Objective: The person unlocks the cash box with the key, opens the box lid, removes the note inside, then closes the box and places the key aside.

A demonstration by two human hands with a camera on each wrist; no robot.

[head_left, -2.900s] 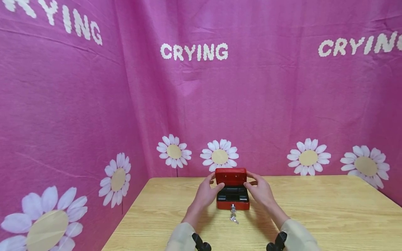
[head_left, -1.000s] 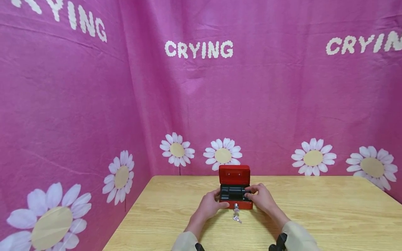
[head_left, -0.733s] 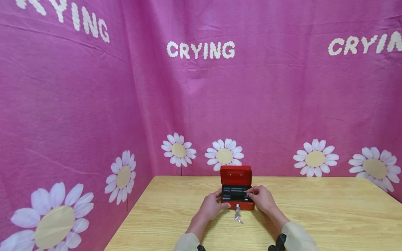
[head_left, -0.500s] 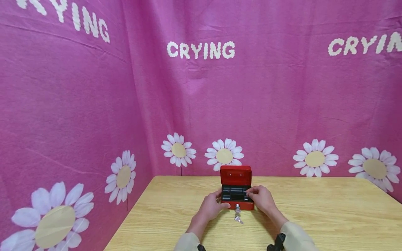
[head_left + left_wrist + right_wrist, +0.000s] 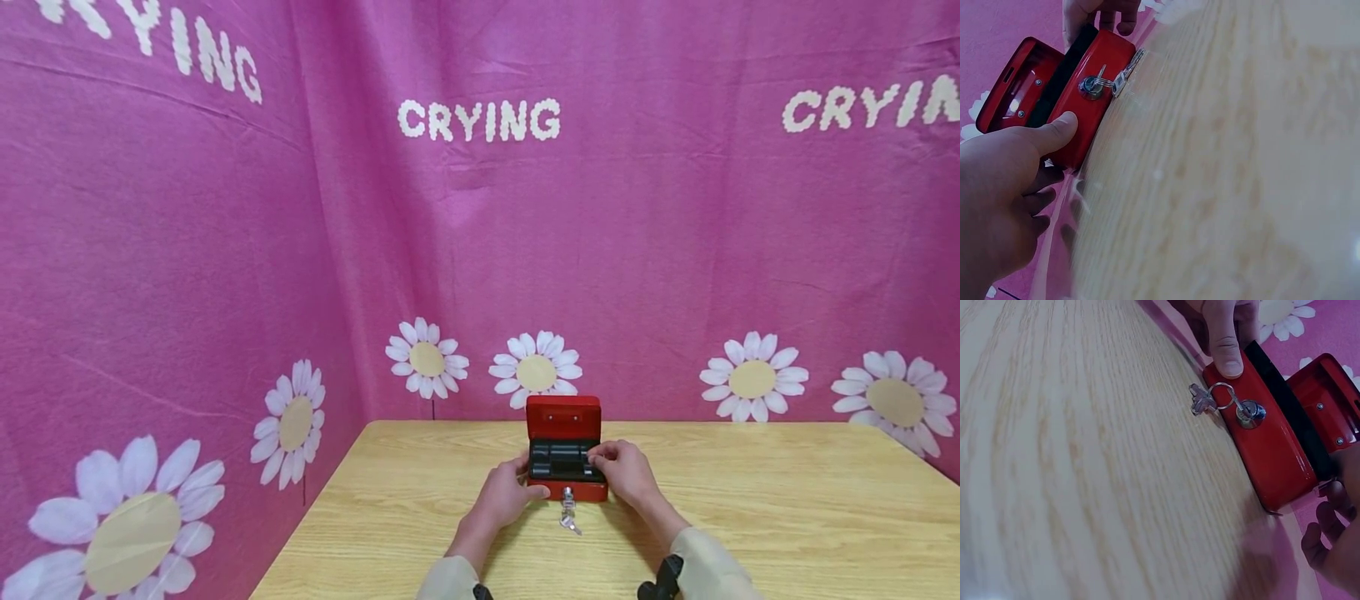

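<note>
A small red cash box (image 5: 588, 492) stands on the table with its lid (image 5: 563, 419) raised at the back. Inside is a black tray (image 5: 564, 458) with compartments, its rim standing a little above the red walls. My left hand (image 5: 501, 500) holds the box's left side, the thumb pressing on the front face. At the right end, my right hand (image 5: 628, 479) pinches the tray between thumb and index finger; the fingertips are partly hidden. A key sits in the front lock (image 5: 1251, 414), and more keys (image 5: 569, 523) hang from its ring.
The light wooden table (image 5: 420, 467) reaches back to a pink curtain (image 5: 630, 250) with white daisies and lettering. Another pink curtain (image 5: 187, 292) runs along the left side. Dark devices (image 5: 662, 578) are worn at the wrists.
Earlier both hands were at the raised lid; since then the left has moved down to the box's side and the right to the tray. In the last half second the tray has risen slightly.
</note>
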